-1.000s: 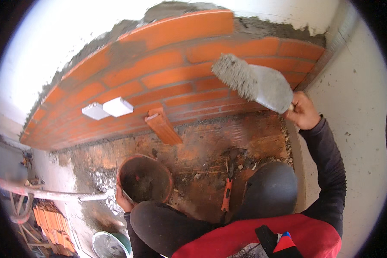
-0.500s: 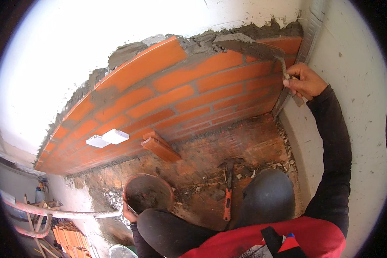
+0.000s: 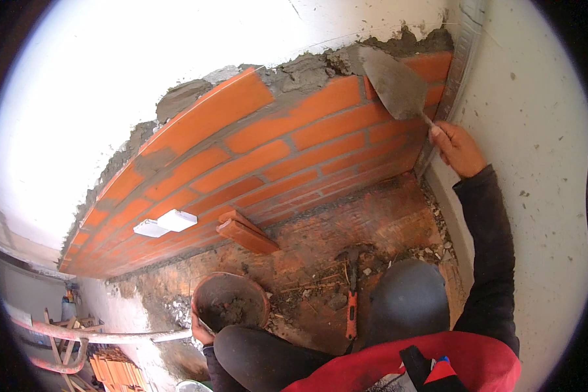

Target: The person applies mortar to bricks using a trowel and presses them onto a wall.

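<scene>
My right hand (image 3: 456, 147) grips the handle of a steel trowel (image 3: 398, 88), whose blade lies against the upper right of the brick-faced wall (image 3: 307, 134), at the band of rough grey mortar (image 3: 304, 75) along its top. At the lower left, my left hand (image 3: 201, 326) holds the rim of a round bucket (image 3: 230, 297) with grey mortar inside; part of that hand is hidden. A hammer with an orange handle (image 3: 351, 313) lies beside the bucket, in front of my bent knees.
Two white switch boxes (image 3: 176, 220) protrude from the brickwork. Loose brick pieces (image 3: 248, 238) lean at its foot. A plain wall (image 3: 529, 196) borders me on the right. A pale pipe frame (image 3: 111, 336) and stacked orange tiles (image 3: 114, 369) are at lower left, with rubble on the floor.
My right hand has raised the trowel to the wall's top right, then turned and lowered it slightly. The lump of mortar seen on the blade earlier is off it.
</scene>
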A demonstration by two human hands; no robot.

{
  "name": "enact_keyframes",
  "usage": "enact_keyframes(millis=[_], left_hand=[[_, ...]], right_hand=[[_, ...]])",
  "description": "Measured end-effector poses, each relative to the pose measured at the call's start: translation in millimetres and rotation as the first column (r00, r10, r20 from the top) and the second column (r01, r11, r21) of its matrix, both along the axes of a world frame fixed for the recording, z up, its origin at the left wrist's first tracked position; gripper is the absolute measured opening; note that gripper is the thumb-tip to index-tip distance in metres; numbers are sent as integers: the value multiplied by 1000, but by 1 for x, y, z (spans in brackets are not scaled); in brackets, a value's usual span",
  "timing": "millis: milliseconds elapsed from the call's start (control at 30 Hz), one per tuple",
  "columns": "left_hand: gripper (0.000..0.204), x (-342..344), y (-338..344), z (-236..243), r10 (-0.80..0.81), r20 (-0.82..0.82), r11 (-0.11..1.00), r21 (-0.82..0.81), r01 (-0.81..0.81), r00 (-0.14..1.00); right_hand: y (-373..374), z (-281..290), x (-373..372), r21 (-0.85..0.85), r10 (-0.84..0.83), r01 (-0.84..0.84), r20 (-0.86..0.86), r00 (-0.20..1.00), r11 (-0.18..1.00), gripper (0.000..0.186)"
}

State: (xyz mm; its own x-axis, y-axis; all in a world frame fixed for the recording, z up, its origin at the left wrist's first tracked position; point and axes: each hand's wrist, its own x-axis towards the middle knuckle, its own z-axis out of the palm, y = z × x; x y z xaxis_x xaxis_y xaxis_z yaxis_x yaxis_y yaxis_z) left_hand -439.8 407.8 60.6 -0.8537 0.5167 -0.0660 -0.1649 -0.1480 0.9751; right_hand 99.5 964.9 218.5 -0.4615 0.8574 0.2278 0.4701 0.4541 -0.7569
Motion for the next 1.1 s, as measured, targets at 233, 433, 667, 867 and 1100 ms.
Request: enact_keyframes(millis=[233, 433, 667, 867, 1100], left_hand=[[48, 21, 19, 19, -12, 29, 1000, -17, 12, 1000], [47, 11, 8, 11, 29, -15, 999, -42, -29, 999], [48, 20, 21, 17, 62, 165, 995, 71, -74, 984], [50, 4, -3, 5, -28, 153, 991, 133, 7, 988], [47, -2, -8, -5, -15, 138, 994, 113, -1, 990]], right_hand=[[-60, -43, -18, -332, -153, 30, -351, 924, 943, 41], [-93, -1, -89, -438, -67, -134, -414, 908, 889, 40], [-89, -4, -70, 207, -155, 144, 36, 987, 968, 38], [-67, 28, -34, 253, -308, 265, 151, 939, 930, 39], [-82, 19, 3, 34, -391, 390, 58, 918, 920, 33]])
